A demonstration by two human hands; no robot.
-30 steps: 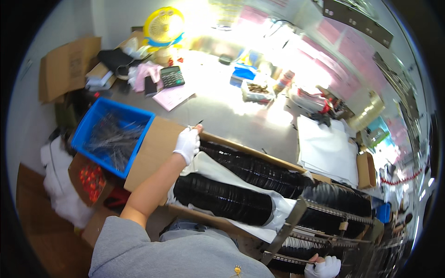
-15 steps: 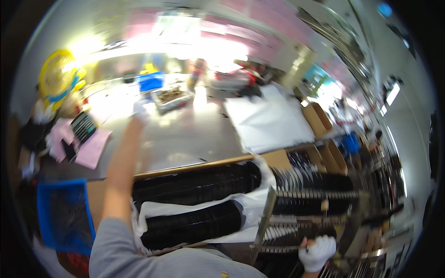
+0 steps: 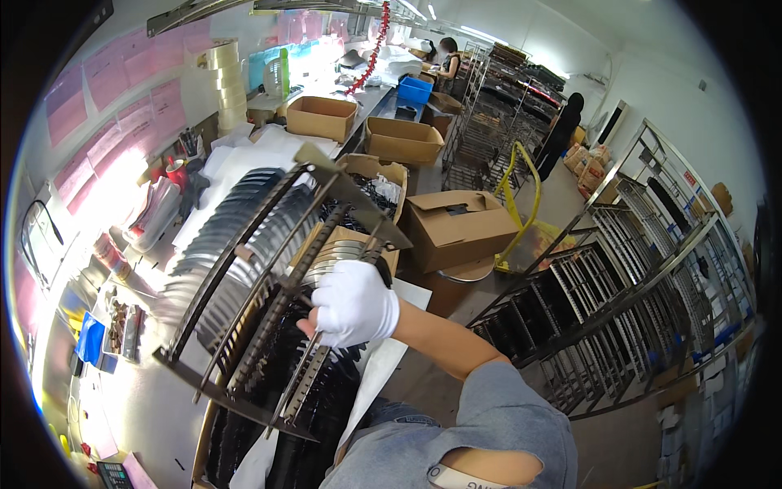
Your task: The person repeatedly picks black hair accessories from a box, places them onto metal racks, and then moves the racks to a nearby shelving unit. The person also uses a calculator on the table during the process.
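Above a cluttered workbench (image 3: 155,407), a white-gloved right hand (image 3: 355,303) clenches a slotted metal rack (image 3: 261,285) of curved dark strips; steady, level carrying seems wise.

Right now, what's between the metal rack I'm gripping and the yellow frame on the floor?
In the head view, an open cardboard box sits between metal rack and yellow frame.

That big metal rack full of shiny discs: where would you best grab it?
Probably by one of the slotted bars, as the gloved right hand grips the metal rack now. The bars run lengthwise outside the discs, so coming from the open near side avoids touching those.
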